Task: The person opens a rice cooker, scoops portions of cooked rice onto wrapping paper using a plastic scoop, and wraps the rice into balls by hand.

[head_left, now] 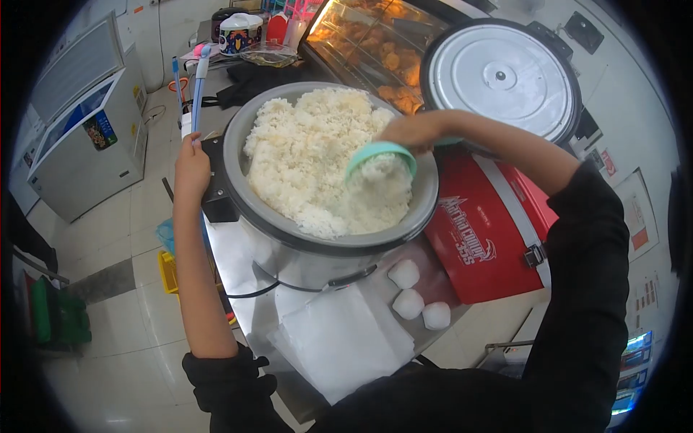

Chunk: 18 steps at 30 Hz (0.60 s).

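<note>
A large rice cooker pot (pixel 238 108) full of cooked white rice (pixel 303 155) stands open on the metal table. My right hand (pixel 413 131) is closed on a mint-green bowl (pixel 382 149), tilted low into the rice at the pot's right side, with rice at its mouth. At the pot's left rim, my left hand (pixel 192 169) is closed around a long light-blue utensil (pixel 199 90) held upright; its exact kind is unclear. Three white rounded bundles (pixel 408 304) and a stack of white paper sheets (pixel 343 339) lie in front of the pot.
The cooker's round lid (pixel 501 76) stands raised behind right. A red cooler box (pixel 480 231) sits to the right. Behind is a lit display case (pixel 375 43) with fried food. A chest freezer (pixel 90 137) stands at left, and a patterned small cooker (pixel 240 34) at the back.
</note>
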### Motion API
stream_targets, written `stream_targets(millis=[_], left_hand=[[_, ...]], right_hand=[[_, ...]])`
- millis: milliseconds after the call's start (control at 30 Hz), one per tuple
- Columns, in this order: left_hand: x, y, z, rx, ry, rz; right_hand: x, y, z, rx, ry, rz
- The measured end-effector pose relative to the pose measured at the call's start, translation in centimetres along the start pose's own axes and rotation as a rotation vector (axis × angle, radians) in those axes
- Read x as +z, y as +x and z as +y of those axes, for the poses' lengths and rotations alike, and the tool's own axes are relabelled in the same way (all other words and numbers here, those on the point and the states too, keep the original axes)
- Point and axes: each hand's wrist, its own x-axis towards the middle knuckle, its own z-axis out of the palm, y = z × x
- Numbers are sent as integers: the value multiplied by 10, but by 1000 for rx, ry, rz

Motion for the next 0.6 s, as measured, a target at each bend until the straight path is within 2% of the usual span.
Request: stream_targets(millis=[33, 67, 133, 167, 267, 300, 333, 433, 467, 533, 600], left_hand=[[0, 0, 0, 0, 9, -8], [-1, 0, 1, -11, 11, -14], [-2, 2, -1, -19, 12, -17], [1, 4, -7, 25, 38, 11], [0, 7, -10, 47, 44, 25], [0, 6, -9, 21, 23, 9], [0, 5, -9, 21, 27, 4], [-1, 6, -7, 52, 58, 14], [-1, 6, -8, 41, 50, 5], [-2, 5, -6, 27, 43, -4], [-1, 3, -5, 38, 29, 7]], right_hand=[[2, -11, -2, 33, 77, 316], [12, -12, 3, 31, 82, 316], [50, -10, 8, -144, -81, 797], [69, -9, 10, -224, -22, 813], [88, -13, 5, -215, 54, 893], [77, -28, -9, -95, 181, 828], [69, -27, -4, -94, 187, 828], [46, -27, 3, -186, -284, 951], [45, -27, 4, -186, -285, 954], [47, -32, -20, 3, -464, 771], [54, -20, -29, -12, -496, 741]])
